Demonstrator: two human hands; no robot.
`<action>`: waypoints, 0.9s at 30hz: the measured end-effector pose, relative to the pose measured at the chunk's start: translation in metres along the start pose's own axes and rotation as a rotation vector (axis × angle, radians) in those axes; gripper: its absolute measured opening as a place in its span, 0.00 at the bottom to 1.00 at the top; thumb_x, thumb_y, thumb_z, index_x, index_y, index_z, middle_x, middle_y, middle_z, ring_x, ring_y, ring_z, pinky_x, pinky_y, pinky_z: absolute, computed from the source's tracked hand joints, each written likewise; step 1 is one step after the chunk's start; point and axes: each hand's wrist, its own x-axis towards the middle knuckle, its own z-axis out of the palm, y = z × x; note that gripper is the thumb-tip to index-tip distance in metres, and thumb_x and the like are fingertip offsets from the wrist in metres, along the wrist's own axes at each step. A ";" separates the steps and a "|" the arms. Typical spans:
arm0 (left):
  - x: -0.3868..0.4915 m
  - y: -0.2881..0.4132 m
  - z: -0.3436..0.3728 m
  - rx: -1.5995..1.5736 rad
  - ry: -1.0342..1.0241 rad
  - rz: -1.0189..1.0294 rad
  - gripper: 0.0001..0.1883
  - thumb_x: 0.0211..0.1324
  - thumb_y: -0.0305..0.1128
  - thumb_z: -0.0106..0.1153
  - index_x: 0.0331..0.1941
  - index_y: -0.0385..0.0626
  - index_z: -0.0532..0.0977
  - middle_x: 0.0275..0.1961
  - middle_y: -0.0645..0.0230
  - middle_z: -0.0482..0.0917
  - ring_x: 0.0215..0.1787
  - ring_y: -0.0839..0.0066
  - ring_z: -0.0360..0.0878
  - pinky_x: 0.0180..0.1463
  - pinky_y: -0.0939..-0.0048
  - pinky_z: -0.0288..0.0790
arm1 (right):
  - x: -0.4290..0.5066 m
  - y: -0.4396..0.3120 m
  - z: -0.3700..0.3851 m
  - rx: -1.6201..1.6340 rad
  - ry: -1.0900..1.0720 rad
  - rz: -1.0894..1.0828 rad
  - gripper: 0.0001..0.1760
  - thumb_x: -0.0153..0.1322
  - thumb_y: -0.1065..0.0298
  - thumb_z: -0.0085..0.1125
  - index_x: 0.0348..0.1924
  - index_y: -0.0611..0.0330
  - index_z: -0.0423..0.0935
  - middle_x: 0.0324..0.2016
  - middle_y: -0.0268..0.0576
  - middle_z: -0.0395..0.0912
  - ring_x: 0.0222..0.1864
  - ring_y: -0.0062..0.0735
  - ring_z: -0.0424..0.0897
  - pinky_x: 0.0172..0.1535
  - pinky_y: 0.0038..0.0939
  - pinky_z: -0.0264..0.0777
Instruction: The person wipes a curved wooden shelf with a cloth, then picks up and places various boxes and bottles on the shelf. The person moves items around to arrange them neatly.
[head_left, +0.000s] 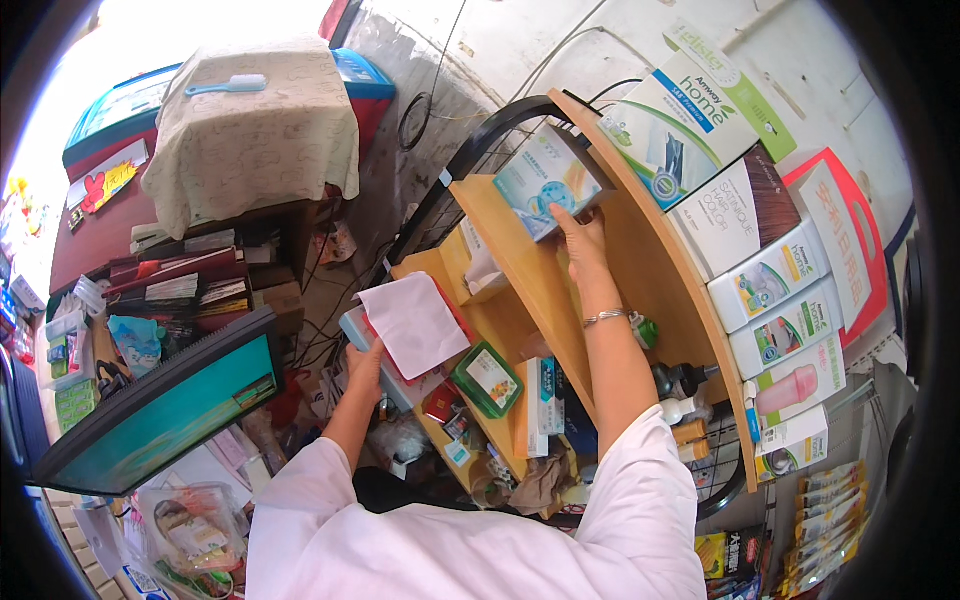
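Observation:
My right hand (585, 244), with a silver bracelet (606, 316) at the wrist, grips the near end of a light blue and white carton (546, 180). The carton is at the left end of a compartment in the wooden shelf rack (651, 247), just under its top board. My left hand (365, 373) holds the near edge of a pale blue box (399, 381), thumb on top. A pinkish-white sheet (416, 322) and a red flat item (459, 309) lie on that box. Right of it, a green clear-lidded container (487, 380) sits on a lower shelf.
Amway boxes (679, 124) and white bottles (787, 330) line the rack's top board. To my left stand a monitor (180, 397) and a cloth-covered stand (255, 127) with a hairbrush (229, 85) on it. Cables (319, 337) tangle behind the rack. Crumpled brown paper (546, 484) lies low.

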 end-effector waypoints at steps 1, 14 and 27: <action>0.002 -0.002 -0.002 -0.032 -0.020 0.020 0.41 0.51 0.42 0.70 0.62 0.37 0.58 0.59 0.53 0.70 0.59 0.61 0.72 0.58 0.55 0.70 | 0.002 0.001 0.001 -0.004 -0.002 0.003 0.47 0.62 0.70 0.73 0.66 0.63 0.53 0.64 0.48 0.63 0.65 0.37 0.64 0.67 0.34 0.57; -0.001 0.001 0.000 -0.045 -0.027 -0.003 0.44 0.50 0.43 0.71 0.64 0.38 0.56 0.60 0.54 0.70 0.61 0.61 0.71 0.59 0.55 0.69 | 0.014 0.009 0.002 -0.001 0.016 0.022 0.51 0.62 0.66 0.74 0.69 0.64 0.48 0.66 0.51 0.59 0.67 0.39 0.61 0.68 0.34 0.54; -0.002 0.010 0.001 -0.082 -0.107 0.070 0.40 0.52 0.43 0.70 0.63 0.39 0.59 0.60 0.58 0.72 0.60 0.63 0.72 0.61 0.58 0.68 | -0.036 -0.044 0.004 -0.465 0.245 0.024 0.50 0.65 0.55 0.70 0.67 0.78 0.53 0.65 0.61 0.61 0.68 0.47 0.61 0.69 0.36 0.54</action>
